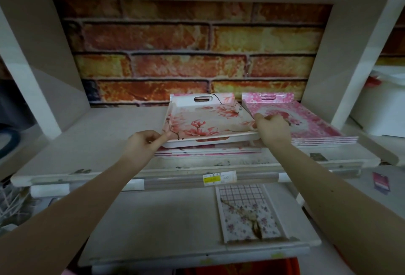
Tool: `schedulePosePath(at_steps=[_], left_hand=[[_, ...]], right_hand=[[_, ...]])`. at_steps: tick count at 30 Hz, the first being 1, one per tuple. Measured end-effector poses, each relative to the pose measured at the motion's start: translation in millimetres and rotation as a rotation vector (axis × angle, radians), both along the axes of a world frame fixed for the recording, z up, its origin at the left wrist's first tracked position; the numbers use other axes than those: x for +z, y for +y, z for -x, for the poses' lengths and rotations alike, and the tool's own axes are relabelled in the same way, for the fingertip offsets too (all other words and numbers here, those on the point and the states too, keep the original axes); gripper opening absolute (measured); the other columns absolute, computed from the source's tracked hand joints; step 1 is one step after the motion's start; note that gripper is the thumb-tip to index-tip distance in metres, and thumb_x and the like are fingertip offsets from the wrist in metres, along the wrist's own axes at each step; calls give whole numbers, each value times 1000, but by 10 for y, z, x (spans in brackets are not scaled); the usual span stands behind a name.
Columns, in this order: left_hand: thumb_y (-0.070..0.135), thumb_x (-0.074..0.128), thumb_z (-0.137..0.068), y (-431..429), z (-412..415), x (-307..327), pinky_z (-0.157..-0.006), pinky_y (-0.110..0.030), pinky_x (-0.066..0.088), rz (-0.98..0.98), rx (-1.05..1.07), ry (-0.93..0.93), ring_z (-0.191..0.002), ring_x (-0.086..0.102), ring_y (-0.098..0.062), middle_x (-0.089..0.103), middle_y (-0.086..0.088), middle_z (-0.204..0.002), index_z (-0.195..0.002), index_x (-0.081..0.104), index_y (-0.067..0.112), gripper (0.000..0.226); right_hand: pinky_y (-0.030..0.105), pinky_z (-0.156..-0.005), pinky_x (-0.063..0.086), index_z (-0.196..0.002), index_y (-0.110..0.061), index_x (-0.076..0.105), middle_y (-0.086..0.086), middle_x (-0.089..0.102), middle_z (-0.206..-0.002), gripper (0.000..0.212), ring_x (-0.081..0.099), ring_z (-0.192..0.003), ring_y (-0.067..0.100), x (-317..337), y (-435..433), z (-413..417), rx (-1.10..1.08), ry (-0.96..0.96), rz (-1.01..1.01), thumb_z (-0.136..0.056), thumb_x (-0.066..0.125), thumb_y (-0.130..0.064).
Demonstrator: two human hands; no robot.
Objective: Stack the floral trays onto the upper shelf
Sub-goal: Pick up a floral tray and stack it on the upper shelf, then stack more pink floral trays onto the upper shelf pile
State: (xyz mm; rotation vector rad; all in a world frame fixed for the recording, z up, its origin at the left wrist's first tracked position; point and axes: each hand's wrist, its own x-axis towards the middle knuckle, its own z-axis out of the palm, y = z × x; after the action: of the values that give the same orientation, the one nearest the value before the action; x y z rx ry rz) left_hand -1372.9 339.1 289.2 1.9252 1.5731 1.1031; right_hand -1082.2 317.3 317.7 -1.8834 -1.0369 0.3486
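A brick-pattern wall (192, 51) backs the upper shelf (105, 139), which fills the middle of the frame. The lower shelf (153, 220) sits beneath, its front edge blurred. At centre right, a stack of pink trays (317, 125) lies flat. Just left of it, a magnolia tray (206, 119) hovers tilted over a flat pile (208, 151) that it mostly hides. A small cracked tray (249, 213) lies on the lower shelf. The left hand (142, 143) has its grip clamped on the magnolia tray's near left corner, and the right hand (274, 129) on its right rim. The price label (219, 178) is unreadable.
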Motion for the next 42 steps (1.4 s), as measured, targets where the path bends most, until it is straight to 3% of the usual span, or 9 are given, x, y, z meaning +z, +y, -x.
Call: schedulePosePath(at_steps=[3,7,12,17,21,26,29,34,42], left_hand=[[42,60,-86,-5,4,-30,-58,-19,37,-7,7,-16,-61,53,-8,61,0,-63,-67,65,9,38],[39,60,-88,8,32,-85,-59,-24,36,-18,25,-49,-60,51,-10,58,4,-59,-67,62,11,35],[40,58,-89,27,99,-170,-60,-28,38,6,119,32,-74,57,-24,61,-3,-68,-74,63,15,30],[40,53,-92,6,-32,-184,-87,-29,36,53,147,212,-106,53,-32,71,-8,-104,-103,70,14,33],[40,54,-91,-18,-68,-212,-89,-31,38,54,181,193,-111,50,-34,68,-11,-113,-111,67,15,34],[40,57,-88,-102,-43,-210,-91,-39,41,-17,287,156,-110,51,-36,60,-16,-116,-106,65,17,30],[35,58,-88,-255,-98,-142,-93,-40,41,-74,287,108,-110,51,-35,60,-16,-113,-104,65,15,26],[28,60,-88,-702,-243,-13,-93,-41,44,-158,207,22,-109,52,-32,62,-13,-109,-101,66,13,21],[15,56,-89,-1927,-475,-28,-80,-22,42,-153,180,-232,-93,58,-11,64,-7,-99,-87,61,14,5]], right_hand=[[33,-69,50,-84,-3,72,16,70,-81,40,64,-74,32,-30,3,-24,10,-35,27,-88,48,-35],[21,-45,31,-64,-10,57,3,49,-53,33,46,-47,18,-109,10,-1,25,-153,106,-89,54,-32],[21,-43,29,-78,-6,61,1,48,-54,33,47,-48,17,-237,48,91,52,-237,156,-90,52,-36],[24,-52,38,-62,-10,53,3,48,-54,38,53,-58,25,-337,14,123,77,-326,191,-94,46,-30],[21,-45,29,-60,-10,53,3,48,-53,38,52,-56,26,-376,-66,132,115,-327,138,-94,45,-26],[26,-59,42,-106,-10,69,14,71,-89,29,61,-76,30,-250,-205,170,154,-287,-10,-92,48,-25],[25,-56,40,-107,-11,69,15,72,-93,28,59,-71,26,-171,-371,184,209,-250,-85,-91,49,-22],[22,-73,40,-105,-5,70,11,71,-105,25,63,-89,24,-54,-837,210,320,-162,-205,-92,51,-15],[24,-83,45,-100,-3,71,11,71,-100,23,63,-95,22,-112,-1848,273,479,14,-221,-91,52,-12]])
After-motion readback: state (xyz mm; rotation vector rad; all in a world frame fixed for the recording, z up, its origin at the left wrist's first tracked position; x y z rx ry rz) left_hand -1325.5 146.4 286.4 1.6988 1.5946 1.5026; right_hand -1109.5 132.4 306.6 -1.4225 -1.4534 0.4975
